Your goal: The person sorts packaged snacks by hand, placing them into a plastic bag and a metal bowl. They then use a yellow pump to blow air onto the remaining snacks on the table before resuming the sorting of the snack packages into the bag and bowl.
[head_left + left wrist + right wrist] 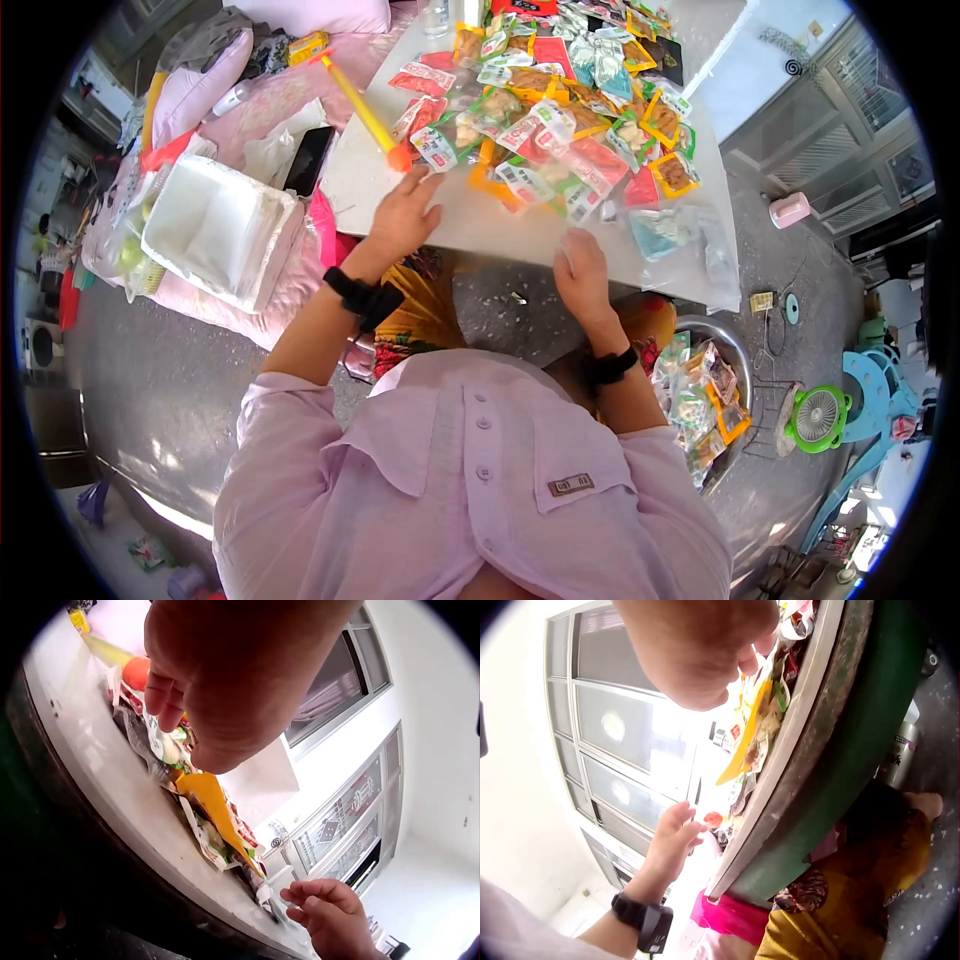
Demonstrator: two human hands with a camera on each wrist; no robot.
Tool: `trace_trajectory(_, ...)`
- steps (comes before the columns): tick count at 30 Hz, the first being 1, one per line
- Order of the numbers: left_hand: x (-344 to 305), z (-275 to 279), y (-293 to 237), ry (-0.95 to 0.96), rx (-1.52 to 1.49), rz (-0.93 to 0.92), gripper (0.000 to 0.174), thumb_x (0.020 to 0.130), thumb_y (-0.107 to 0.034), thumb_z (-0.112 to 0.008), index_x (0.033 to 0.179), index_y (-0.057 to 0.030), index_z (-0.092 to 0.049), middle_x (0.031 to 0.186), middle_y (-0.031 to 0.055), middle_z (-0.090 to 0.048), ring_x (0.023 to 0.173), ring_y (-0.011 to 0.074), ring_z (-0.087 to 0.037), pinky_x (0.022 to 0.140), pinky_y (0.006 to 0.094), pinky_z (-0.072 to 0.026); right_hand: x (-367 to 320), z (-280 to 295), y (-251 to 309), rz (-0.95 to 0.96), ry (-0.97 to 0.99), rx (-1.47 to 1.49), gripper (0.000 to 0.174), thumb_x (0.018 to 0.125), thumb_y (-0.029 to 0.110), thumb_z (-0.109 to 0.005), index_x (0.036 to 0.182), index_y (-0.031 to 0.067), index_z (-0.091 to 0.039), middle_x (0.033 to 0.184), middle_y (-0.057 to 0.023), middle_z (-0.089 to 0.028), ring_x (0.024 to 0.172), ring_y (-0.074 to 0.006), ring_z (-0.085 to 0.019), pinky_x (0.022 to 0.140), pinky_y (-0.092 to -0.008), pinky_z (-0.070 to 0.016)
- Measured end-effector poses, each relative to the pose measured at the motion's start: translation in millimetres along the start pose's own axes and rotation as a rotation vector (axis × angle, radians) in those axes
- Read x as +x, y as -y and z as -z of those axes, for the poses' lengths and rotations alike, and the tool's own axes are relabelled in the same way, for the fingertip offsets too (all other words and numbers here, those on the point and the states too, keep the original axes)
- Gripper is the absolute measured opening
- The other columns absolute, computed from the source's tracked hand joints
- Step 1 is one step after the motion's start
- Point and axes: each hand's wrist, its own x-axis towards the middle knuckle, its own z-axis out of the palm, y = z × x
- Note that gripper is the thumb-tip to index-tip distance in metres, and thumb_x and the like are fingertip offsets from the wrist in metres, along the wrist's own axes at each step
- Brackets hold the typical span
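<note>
Home, with pink bedding (275, 88)

The head view looks forward and down at the table (362, 182); both wrist views, lower, closer, tilted, share its near edge and packets (598, 163).

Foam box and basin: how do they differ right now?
The foam box is white and rectangular; the basin is metallic and rounded. The foam box looks bare inside, while the basin holds packets. The foam box sits on pink bedding at the person's left; the basin is at their right. Both are open-topped.
</note>
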Motion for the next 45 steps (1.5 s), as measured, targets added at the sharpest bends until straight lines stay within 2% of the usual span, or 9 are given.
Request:
trace_trajectory(7,43,-53,-9,0.103,-0.105,-0.095,0.022,0.073,-0.004,-0.048,0.096,-0.0054,-0.05,0.097,0.0137,-0.05,0.08,0.0312,-0.053,0.066,0.0367,-0.0444,-1,-5,6,-0.049,-0.012,0.111,0.019,0.068,0.002,-0.054,0.087,-0.001,-0.052,0.094,-0.0194,-0.052,0.086,-0.035,-0.051,0.075,-0.0383,-0.0425)
trace_trajectory(15,66,-17,-29,0.002,-0.222,-0.174,0.015,0.076,-0.004,-0.048,0.09,-0.0038,-0.051,0.084,0.0124,-0.053,0.076,0.0295,-0.053,0.064,0.0341,-0.0434,16,-2,-6,-0.133,-0.062,0.216,0.024,0.071,0.002,-0.053,0.094,-0.0016,-0.049,0.095,-0.0201,-0.052,0.086,-0.0335,-0.052,0.075,-0.0356,-0.0426)
trace_trajectory(17,78,-4,-37,-0.072,-0.237,-0.213,0.013,0.077,-0.005,-0.049,0.089,-0.0031,-0.052,0.08,0.0121,-0.054,0.074,0.0276,-0.054,0.063,0.0324,-0.0434,17,-1,-9,-0.232,-0.062,0.284,0.024,0.072,0.004,-0.053,0.095,-0.0016,-0.049,0.095,-0.0174,-0.053,0.084,-0.0273,-0.053,0.073,-0.0323,-0.0431)
trace_trajectory(21,106,24,-47,0.011,-0.386,0.048,0.013,0.077,-0.004,-0.047,0.088,-0.0008,-0.053,0.073,0.0099,-0.057,0.069,0.0171,-0.056,0.063,0.0272,-0.0431,20,9,1,-0.49,-0.041,0.484,0.023,0.075,0.006,-0.053,0.097,-0.0014,-0.049,0.096,-0.0116,-0.054,0.083,-0.0147,-0.053,0.069,-0.0255,-0.0428)
trace_trajectory(24,125,35,-47,0.011,-0.479,0.089,0.014,0.076,-0.004,-0.047,0.088,0.0005,-0.053,0.073,0.0086,-0.057,0.07,0.0144,-0.056,0.063,0.0253,-0.0432,18,9,-11,-0.34,-0.034,0.442,0.024,0.078,0.008,-0.053,0.1,-0.0003,-0.049,0.096,-0.0087,-0.053,0.085,-0.0116,-0.051,0.069,-0.0245,-0.0428)
trace_trajectory(28,131,46,-60,-0.071,-0.556,0.057,0.016,0.079,-0.013,-0.046,0.087,-0.0009,-0.053,0.072,0.0104,-0.055,0.069,0.0212,-0.056,0.062,0.0281,-0.043,20,15,-3,-0.662,-0.046,1.063,0.035,0.08,0.013,-0.052,0.11,0.0018,-0.04,0.103,-0.0107,-0.049,0.093,-0.0188,-0.05,0.074,-0.0293,-0.0431)
trace_trajectory(36,108,70,-102,-0.031,-0.646,-0.007,0.012,0.082,-0.006,-0.046,0.088,0.0008,-0.053,0.075,0.0045,-0.056,0.071,0.0101,-0.056,0.063,0.0202,-0.0423,34,37,8,-1.001,0.044,1.935,0.068,0.074,0.048,-0.055,0.12,0.0078,-0.024,0.115,-0.0184,-0.035,0.106,-0.0354,-0.042,0.083,-0.052,-0.035)
trace_trajectory(40,91,86,-109,0.072,-0.736,-0.149,0.013,0.082,-0.002,-0.045,0.092,0.0016,-0.052,0.091,0.0087,-0.055,0.081,0.0116,-0.053,0.069,0.0211,-0.0416,26,39,16,-1.036,-0.029,2.028,0.061,0.076,0.049,-0.052,0.116,0.0083,-0.03,0.115,-0.0175,-0.037,0.104,-0.0336,-0.043,0.085,-0.0513,-0.034)
trace_trajectory(45,65,104,-119,0.086,-0.485,-0.558,0.015,0.081,-0.005,-0.046,0.095,0.0003,-0.051,0.097,0.0139,-0.053,0.089,0.0231,-0.05,0.077,0.0317,-0.0391,7,46,32,-1.031,-0.148,2.195,0.04,0.085,0.036,-0.042,0.113,0.0073,-0.04,0.112,-0.0113,-0.047,0.1,-0.0269,-0.049,0.084,-0.0453,-0.0385)
